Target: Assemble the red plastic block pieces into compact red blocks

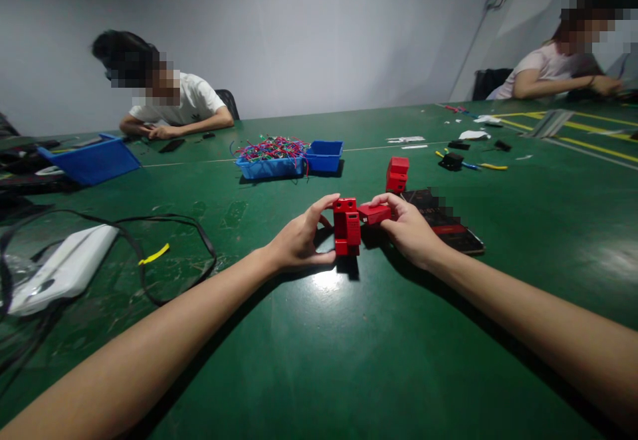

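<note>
My left hand (304, 237) grips a red plastic housing (346, 227) by its top and bottom, thumb and fingers at opposite ends. Two round holes show in the housing's upper end. In my right hand (406, 224) is a smaller red block (375, 214), pinched between thumb and fingers just right of the housing. Whether the two red pieces touch, I cannot tell. Another red housing (397, 174) stands on the green table (309, 360) beyond my right hand. A dark flat phone-like object (461, 237) lies beside that hand, partly covered by it.
A blue bin of coloured wires (272, 167) and a second blue bin (323, 156) stand ahead. At left lie a white device (64, 270), a black cable (172, 216) and a yellow strip (155, 254). Connectors with wires (451, 161) lie at right. Two people sit across the table.
</note>
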Demonstrator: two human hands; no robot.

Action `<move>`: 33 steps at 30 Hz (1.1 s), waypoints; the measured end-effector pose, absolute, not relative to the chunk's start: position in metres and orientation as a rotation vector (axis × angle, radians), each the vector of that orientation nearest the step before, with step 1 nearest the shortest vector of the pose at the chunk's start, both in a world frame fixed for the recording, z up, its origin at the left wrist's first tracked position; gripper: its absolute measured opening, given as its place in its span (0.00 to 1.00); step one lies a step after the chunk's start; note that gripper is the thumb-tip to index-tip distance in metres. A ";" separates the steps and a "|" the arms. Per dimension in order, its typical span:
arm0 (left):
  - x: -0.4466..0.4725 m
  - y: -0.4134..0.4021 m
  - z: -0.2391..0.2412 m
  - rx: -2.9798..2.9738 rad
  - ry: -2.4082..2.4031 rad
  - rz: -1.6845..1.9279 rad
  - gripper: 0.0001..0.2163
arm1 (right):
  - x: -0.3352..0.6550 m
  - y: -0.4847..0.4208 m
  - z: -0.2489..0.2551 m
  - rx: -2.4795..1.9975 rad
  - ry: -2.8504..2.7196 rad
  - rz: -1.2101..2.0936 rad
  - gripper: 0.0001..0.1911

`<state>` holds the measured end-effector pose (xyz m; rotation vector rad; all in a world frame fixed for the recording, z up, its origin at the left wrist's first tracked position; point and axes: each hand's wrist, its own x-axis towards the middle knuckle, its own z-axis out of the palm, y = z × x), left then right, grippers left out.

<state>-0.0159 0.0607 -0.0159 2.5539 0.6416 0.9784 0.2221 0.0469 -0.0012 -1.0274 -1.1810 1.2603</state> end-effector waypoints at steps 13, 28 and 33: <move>-0.014 0.061 -0.018 2.551 0.634 0.985 0.47 | 0.224 0.050 0.005 -0.968 -0.895 1.603 0.12; -0.015 0.062 -0.020 2.541 0.640 0.986 0.47 | 0.227 0.053 -0.004 -0.948 -0.863 1.564 0.26; -0.015 0.063 -0.020 2.541 0.639 0.987 0.47 | 0.227 0.052 -0.006 -0.967 -1.029 1.567 0.13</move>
